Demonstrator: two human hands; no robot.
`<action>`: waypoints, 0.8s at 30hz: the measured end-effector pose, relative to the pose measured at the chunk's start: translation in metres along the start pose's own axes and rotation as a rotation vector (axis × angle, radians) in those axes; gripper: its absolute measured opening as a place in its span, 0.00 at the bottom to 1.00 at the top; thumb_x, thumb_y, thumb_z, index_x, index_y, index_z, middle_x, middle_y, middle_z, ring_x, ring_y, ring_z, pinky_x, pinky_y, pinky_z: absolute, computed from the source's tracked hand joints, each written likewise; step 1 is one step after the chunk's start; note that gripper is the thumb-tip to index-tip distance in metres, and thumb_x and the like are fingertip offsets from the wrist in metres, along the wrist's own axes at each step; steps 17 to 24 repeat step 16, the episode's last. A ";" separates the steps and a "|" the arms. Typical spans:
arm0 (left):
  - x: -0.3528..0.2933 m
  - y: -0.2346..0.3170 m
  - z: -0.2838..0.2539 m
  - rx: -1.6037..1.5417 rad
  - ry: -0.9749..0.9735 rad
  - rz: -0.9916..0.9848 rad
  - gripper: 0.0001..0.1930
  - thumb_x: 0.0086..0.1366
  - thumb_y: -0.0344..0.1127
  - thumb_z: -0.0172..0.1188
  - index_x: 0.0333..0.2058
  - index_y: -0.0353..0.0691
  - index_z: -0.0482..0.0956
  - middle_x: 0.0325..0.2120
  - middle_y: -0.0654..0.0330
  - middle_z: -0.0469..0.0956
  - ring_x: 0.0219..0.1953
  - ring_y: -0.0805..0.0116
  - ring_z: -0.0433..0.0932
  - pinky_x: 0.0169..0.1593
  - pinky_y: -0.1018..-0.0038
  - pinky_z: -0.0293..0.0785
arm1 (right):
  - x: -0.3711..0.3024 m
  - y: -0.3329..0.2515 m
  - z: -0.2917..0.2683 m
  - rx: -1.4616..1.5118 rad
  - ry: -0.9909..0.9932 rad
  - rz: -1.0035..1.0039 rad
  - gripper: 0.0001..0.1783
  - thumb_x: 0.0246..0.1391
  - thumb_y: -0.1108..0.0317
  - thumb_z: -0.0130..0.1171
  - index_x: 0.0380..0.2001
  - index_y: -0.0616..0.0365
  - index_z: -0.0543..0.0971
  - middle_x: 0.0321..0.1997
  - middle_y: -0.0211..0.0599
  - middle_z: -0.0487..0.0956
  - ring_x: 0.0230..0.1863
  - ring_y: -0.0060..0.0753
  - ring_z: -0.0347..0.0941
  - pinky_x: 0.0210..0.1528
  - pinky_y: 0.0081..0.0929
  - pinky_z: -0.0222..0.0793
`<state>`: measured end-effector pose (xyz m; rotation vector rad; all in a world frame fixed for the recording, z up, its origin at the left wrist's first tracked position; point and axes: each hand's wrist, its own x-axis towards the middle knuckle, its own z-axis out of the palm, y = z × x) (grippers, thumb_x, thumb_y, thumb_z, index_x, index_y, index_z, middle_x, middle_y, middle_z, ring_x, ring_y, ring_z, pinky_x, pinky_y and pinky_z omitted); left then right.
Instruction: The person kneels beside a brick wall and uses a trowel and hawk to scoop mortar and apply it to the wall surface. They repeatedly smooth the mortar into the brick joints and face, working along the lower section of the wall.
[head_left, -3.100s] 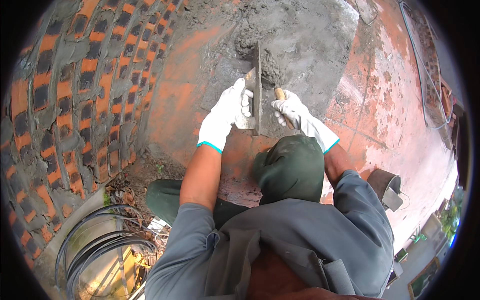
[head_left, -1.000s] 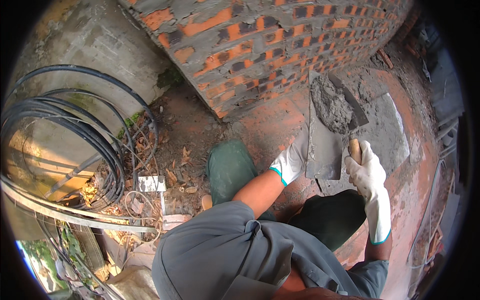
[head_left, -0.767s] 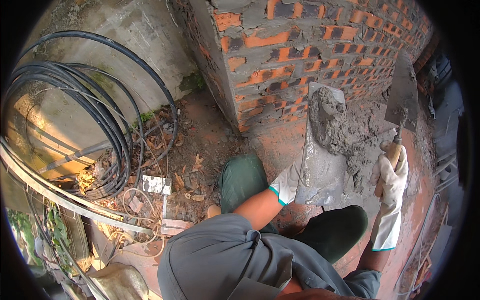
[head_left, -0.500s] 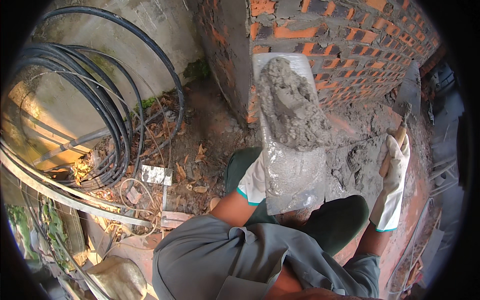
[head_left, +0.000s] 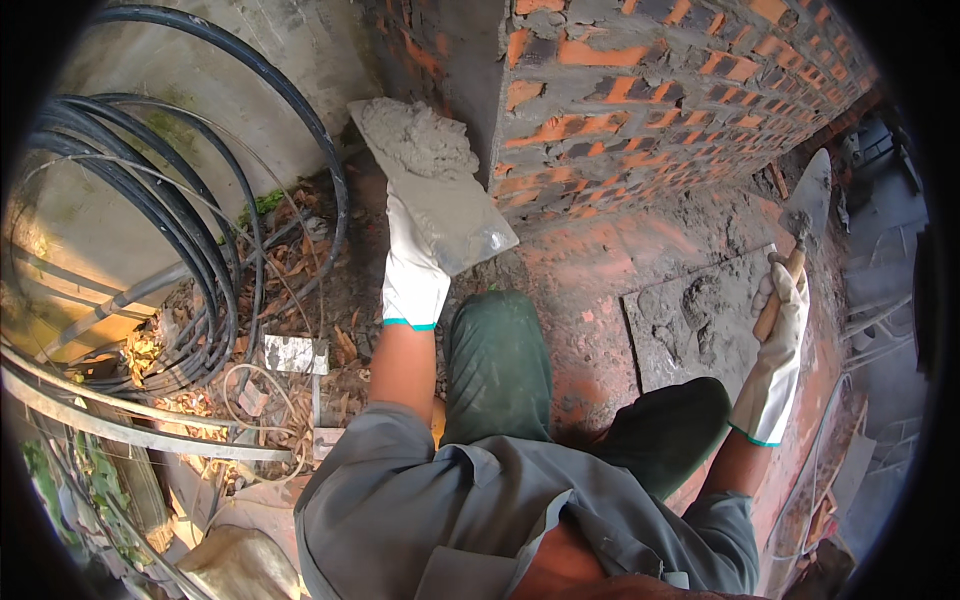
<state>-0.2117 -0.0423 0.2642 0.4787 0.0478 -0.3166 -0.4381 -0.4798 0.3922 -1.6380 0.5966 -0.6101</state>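
Observation:
My left hand [head_left: 413, 272], in a white glove with a green cuff, grips a rectangular plastering hawk [head_left: 468, 228] from beneath; its fingers are hidden under the plate. A lump of wet grey mortar [head_left: 415, 138] lies on the hawk's far end, beside the wall corner. My gloved right hand [head_left: 783, 330] is closed around the wooden handle of a pointed trowel [head_left: 812, 190], whose blade points away from me and carries some mortar near its neck. Between my right hand and my knees, a flat board [head_left: 660, 345] on the ground bears more spread mortar.
A brick wall [head_left: 620, 110] with rough mortar joints rises ahead, its corner edge near the hawk. Coils of black pipe [head_left: 225, 190] lean at the left. Dry leaves [head_left: 290, 270] and a pale scrap piece [head_left: 297, 353] litter the ground. Reddish floor [head_left: 580, 290] stretches before my knees.
My left hand has swung the hawk leftward and turned it, taking the mortar from in front of the brick face to left of the corner. My right hand with the trowel has barely moved.

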 end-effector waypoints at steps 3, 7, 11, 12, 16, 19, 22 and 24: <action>0.060 0.021 0.007 0.204 0.037 -0.018 0.25 0.81 0.59 0.51 0.57 0.42 0.76 0.31 0.66 0.73 0.30 0.71 0.74 0.34 0.69 0.76 | -0.006 0.003 -0.012 0.000 0.057 0.023 0.21 0.66 0.56 0.67 0.55 0.56 0.78 0.28 0.23 0.76 0.23 0.16 0.70 0.23 0.17 0.66; 0.075 0.036 0.021 0.155 -0.013 -0.016 0.17 0.82 0.55 0.52 0.47 0.48 0.75 0.20 0.75 0.59 0.18 0.79 0.60 0.22 0.77 0.65 | -0.002 0.013 -0.016 0.061 0.072 0.061 0.20 0.67 0.56 0.66 0.55 0.56 0.78 0.28 0.23 0.76 0.22 0.18 0.70 0.23 0.19 0.66; 0.078 0.047 0.048 0.307 -0.056 0.058 0.19 0.81 0.56 0.53 0.50 0.46 0.77 0.21 0.75 0.61 0.19 0.79 0.62 0.23 0.77 0.66 | 0.005 0.018 -0.014 0.091 0.092 0.081 0.20 0.67 0.56 0.65 0.54 0.57 0.79 0.28 0.24 0.76 0.22 0.18 0.70 0.23 0.20 0.66; 0.078 0.050 0.054 0.356 -0.013 0.076 0.20 0.81 0.57 0.53 0.53 0.46 0.77 0.21 0.74 0.62 0.19 0.79 0.62 0.23 0.77 0.66 | 0.007 0.018 -0.012 0.109 0.100 0.095 0.19 0.67 0.56 0.66 0.53 0.56 0.79 0.28 0.24 0.76 0.22 0.18 0.70 0.23 0.19 0.66; 0.078 0.067 0.077 0.433 -0.030 0.082 0.23 0.79 0.57 0.57 0.55 0.43 0.77 0.22 0.73 0.65 0.22 0.77 0.67 0.25 0.76 0.68 | 0.008 0.013 -0.006 0.098 0.108 0.112 0.21 0.67 0.57 0.66 0.55 0.57 0.79 0.28 0.25 0.77 0.22 0.20 0.72 0.24 0.20 0.69; 0.078 0.067 0.077 0.433 -0.030 0.082 0.23 0.79 0.57 0.57 0.55 0.43 0.77 0.22 0.73 0.65 0.22 0.77 0.67 0.25 0.76 0.68 | 0.008 0.013 -0.006 0.098 0.108 0.112 0.21 0.67 0.57 0.66 0.55 0.57 0.79 0.28 0.25 0.77 0.22 0.20 0.72 0.24 0.20 0.69; 0.078 0.067 0.077 0.433 -0.030 0.082 0.23 0.79 0.57 0.57 0.55 0.43 0.77 0.22 0.73 0.65 0.22 0.77 0.67 0.25 0.76 0.68 | 0.008 0.013 -0.006 0.098 0.108 0.112 0.21 0.67 0.57 0.66 0.55 0.57 0.79 0.28 0.25 0.77 0.22 0.20 0.72 0.24 0.20 0.69; 0.078 0.067 0.077 0.433 -0.030 0.082 0.23 0.79 0.57 0.57 0.55 0.43 0.77 0.22 0.73 0.65 0.22 0.77 0.67 0.25 0.76 0.68 | 0.008 0.013 -0.006 0.098 0.108 0.112 0.21 0.67 0.57 0.66 0.55 0.57 0.79 0.28 0.25 0.77 0.22 0.20 0.72 0.24 0.20 0.69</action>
